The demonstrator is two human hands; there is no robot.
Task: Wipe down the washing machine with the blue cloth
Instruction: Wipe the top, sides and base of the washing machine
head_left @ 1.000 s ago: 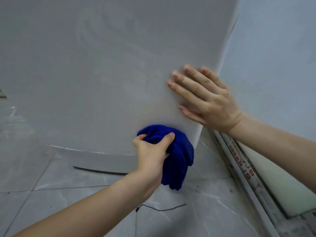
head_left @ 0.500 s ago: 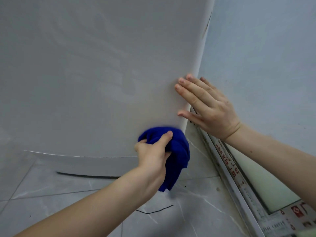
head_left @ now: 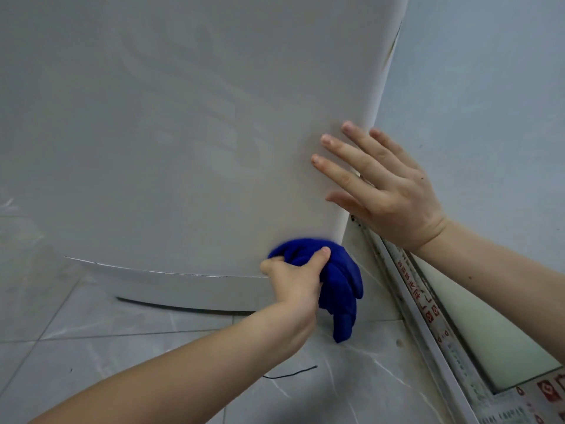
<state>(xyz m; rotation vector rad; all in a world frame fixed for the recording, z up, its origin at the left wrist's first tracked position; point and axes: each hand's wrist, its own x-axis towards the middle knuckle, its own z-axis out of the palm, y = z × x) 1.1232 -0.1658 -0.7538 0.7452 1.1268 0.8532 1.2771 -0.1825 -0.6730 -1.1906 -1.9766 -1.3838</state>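
The big white washer (head_left: 153, 133) fills most of the top and left of the head view. Its side is smooth and a bit shiny. The left hand (head_left: 295, 283) holds the blue cloth (head_left: 344, 283) low down, at the bottom right corner of the washer. This hand's fingers are curled tight round the cloth, with the thumb on top. The cloth is all bunched up. Its top part presses on the washer, and one end hangs down toward the floor (head_left: 91, 356).

The right hand (head_left: 391, 200) is higher up, near the washer's right edge. Its fingers (head_left: 345, 151) are straight and spread out. They rest on the washer and hold nothing.

A grey strip runs along the washer's bottom. The floor is grey tile with pale streaks. A thin black string (head_left: 290, 375) lies on the floor, near the left arm. To the right of the washer is a pale blue-grey wall (head_left: 474, 87). Low on the right, a white frame (head_left: 428, 313) with red print runs along the floor.
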